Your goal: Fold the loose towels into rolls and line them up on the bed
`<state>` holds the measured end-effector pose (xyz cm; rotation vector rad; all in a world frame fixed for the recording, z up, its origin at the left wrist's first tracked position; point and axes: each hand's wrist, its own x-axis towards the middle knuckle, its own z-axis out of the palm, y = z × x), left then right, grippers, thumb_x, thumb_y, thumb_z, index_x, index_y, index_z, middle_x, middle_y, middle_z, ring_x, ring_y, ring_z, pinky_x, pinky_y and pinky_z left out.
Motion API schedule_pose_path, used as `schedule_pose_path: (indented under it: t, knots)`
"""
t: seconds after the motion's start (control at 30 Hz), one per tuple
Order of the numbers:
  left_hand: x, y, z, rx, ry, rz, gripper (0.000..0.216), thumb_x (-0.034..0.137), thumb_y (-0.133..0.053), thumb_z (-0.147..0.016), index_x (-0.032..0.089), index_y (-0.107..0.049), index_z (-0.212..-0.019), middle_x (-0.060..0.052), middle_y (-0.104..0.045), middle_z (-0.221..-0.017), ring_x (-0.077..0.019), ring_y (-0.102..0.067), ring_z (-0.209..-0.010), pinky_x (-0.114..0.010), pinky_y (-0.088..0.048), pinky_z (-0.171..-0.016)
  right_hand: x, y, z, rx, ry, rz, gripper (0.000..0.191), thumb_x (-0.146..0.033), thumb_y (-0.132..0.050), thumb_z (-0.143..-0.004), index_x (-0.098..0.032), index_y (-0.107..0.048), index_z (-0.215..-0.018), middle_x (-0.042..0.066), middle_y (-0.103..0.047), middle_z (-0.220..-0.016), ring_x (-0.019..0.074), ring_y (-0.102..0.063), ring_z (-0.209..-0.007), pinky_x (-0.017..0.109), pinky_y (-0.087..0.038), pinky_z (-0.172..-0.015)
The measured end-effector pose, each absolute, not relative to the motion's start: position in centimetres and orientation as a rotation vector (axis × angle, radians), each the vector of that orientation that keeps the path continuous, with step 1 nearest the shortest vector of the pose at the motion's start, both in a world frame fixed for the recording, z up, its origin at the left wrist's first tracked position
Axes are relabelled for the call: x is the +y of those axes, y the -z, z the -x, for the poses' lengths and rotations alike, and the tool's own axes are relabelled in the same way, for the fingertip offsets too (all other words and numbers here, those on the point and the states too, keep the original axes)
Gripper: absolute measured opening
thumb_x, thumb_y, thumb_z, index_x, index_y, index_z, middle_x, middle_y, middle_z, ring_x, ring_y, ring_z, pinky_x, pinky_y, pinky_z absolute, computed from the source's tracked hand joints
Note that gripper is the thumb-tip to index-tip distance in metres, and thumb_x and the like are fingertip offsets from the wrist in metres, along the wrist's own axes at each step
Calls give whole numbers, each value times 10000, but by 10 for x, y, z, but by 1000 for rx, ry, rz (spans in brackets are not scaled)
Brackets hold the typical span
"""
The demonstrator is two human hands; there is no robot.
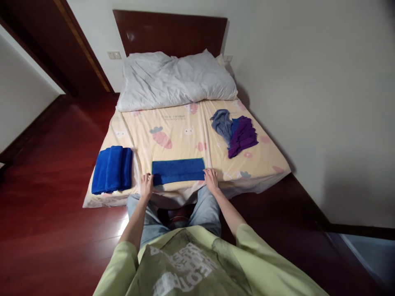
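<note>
My left hand (147,186) pinches the blue rectangular cloth (178,170) at eight o'clock, right hand (211,180) at four, seemingly keeping it straight

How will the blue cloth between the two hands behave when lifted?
Probably floppy: the blue cloth is soft-looking fabric with a crease along its near side, so it may sag or unfold. Likely light, since it lies thin and flat on the printed bedsheet.

Over by the pale wall (293,90), a dark wooden headboard (173,35), a rumpled grey-white duvet (177,82) heaped below it, a yellowish sheet (182,146) printed with pink carrots (162,139), a wall plate (114,55) left of the headboard, glossy reddish floorboards (55,172)
</note>
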<state>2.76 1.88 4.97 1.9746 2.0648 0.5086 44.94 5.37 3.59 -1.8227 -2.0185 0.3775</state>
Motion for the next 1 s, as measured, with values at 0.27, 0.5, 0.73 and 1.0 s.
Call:
schedule_pose_path:
  t: [0.27, 0.5, 0.73, 1.0]
  knots:
    - [9, -42, -21, 1759, -418, -2160, 519, 207, -577, -871, 169, -651, -1383, -158, -550, -1560, -297, -490, -1477, -465, -354, -1258, 48, -30, -469, -2358, -522, 1420, 509, -198, -591, -945, -206, -643, -1452, 110, -581, -1549, 262, -518, -1469, 483, -381, -1241]
    - [21, -46, -26, 1852, -320, -2143, 532, 67, -503, -820, 136, -694, -1312, -181, -626, -1473, -300, -572, -1406, -466, -388, -1221, 58, -29, -462, -2282, -498, 1515, 560, -25, -487, -885, -196, -715, -1366, 107, -671, -1437, 246, -605, -1391, 470, -444, -1192]
    - [-2, -41, -3, 1652, -356, -2175, 525, 91, -494, -846, 167, -702, -1322, -153, -611, -1499, -285, -545, -1439, -479, -357, -1255, 39, -23, -482, -2321, -600, 1379, 554, -29, -435, -902, -217, -743, -1322, 86, -692, -1412, 229, -628, -1369, 472, -464, -1182]
    - [1, -35, -8, 1834, -689, -1735, 482, 117, -471, -822, 177, -715, -1233, -106, -739, -1296, -234, -673, -1260, -393, -506, -1140, 46, -19, -476, -1962, -754, 1544, 446, -118, -472, -916, -211, -743, -1259, 104, -757, -1261, 226, -686, -1229, 410, -504, -1137]
